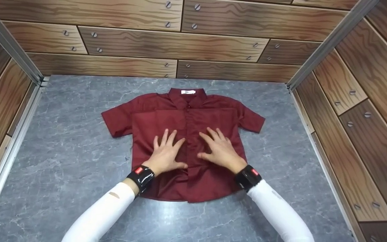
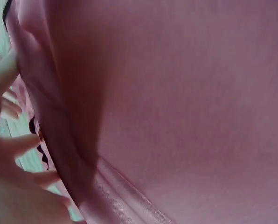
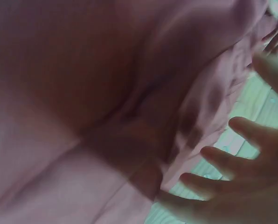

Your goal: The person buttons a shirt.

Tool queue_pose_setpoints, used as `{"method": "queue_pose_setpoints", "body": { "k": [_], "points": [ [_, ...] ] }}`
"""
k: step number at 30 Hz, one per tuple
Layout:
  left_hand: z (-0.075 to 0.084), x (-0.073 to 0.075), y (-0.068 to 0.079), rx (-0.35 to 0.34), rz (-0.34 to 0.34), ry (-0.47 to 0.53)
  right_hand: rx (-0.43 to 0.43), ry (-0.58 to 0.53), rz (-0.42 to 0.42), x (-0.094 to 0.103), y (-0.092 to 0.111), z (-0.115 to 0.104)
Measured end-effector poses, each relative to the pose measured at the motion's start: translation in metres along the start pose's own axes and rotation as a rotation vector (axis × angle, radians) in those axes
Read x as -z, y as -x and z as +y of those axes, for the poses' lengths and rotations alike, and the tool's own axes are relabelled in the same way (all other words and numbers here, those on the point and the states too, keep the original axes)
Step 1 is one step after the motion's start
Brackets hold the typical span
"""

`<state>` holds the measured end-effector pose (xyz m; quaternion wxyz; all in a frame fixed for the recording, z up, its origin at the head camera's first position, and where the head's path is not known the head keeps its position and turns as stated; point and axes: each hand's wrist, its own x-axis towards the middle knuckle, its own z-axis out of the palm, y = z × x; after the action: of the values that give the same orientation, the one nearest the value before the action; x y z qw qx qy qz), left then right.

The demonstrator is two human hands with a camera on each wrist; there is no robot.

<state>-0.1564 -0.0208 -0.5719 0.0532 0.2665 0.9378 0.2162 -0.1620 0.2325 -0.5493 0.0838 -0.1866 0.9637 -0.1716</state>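
A dark red short-sleeved shirt [image 1: 210,181] lies spread front side up, its collar [image 1: 176,97] with a white label pointing to the far wall. Over its left half, my left hand [image 1: 166,156] has its fingers spread against the cloth. My right hand [image 1: 222,151] is over the other half, fingers likewise spread and fairly straight. The two thumbs point toward each other across the button strip. In the left wrist view, the shirt cloth [image 2: 185,102] fills most of the picture beside the fingers. Folds in the cloth [image 3: 129,107] show close to my right fingers in the right wrist view.
The shirt lies on a grey marbled tabletop [image 1: 69,161]. Wood-patterned panels stand at the back [image 1: 133,40] and along both sides, joined by metal rails [image 1: 328,43]. Black bands [image 1: 249,177] are strapped round both wrists, over white sleeves.
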Motion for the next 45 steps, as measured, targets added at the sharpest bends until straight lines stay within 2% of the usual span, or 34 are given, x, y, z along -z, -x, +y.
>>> {"method": "queue_pose_setpoints", "body": {
  "k": [3, 6, 12, 18, 22, 24, 26, 30, 33, 38, 45],
  "points": [
    [0.0, -0.001, 0.004, 0.035, -0.104, -0.035, -0.073, 0.032, -0.143, -0.004, 0.001, 0.001],
    [0.001, -0.001, 0.011, 0.023, -0.158, -0.07, -0.092, 0.035, -0.225, -0.007, 0.006, -0.001],
    [0.006, -0.002, 0.025, 0.0, -0.195, -0.135, -0.094, 0.051, -0.253, -0.009, 0.02, -0.01],
    [0.014, -0.002, 0.038, -0.001, -0.238, -0.118, -0.087, 0.07, -0.286, -0.012, 0.03, -0.015],
    [0.018, 0.002, 0.04, -0.007, -0.257, -0.11, -0.089, 0.077, -0.299, -0.009, 0.031, -0.018],
    [0.019, 0.005, 0.036, -0.014, -0.227, -0.093, -0.075, 0.078, -0.25, -0.005, 0.028, -0.02],
    [0.017, 0.009, 0.028, -0.022, -0.15, -0.067, -0.047, 0.08, -0.145, -0.002, 0.022, -0.023],
    [0.009, 0.012, 0.005, -0.056, 0.089, -0.055, 0.015, 0.068, 0.113, -0.001, 0.002, -0.027],
    [-0.001, 0.009, -0.011, -0.078, 0.216, -0.056, 0.034, 0.042, 0.221, -0.004, -0.014, -0.031],
    [-0.011, 0.003, -0.027, -0.083, 0.278, -0.006, -0.003, 0.013, 0.251, -0.013, -0.035, -0.036],
    [-0.015, -0.002, -0.032, -0.07, 0.265, 0.035, -0.111, 0.044, 0.208, -0.021, -0.049, -0.039]
  ]
}}
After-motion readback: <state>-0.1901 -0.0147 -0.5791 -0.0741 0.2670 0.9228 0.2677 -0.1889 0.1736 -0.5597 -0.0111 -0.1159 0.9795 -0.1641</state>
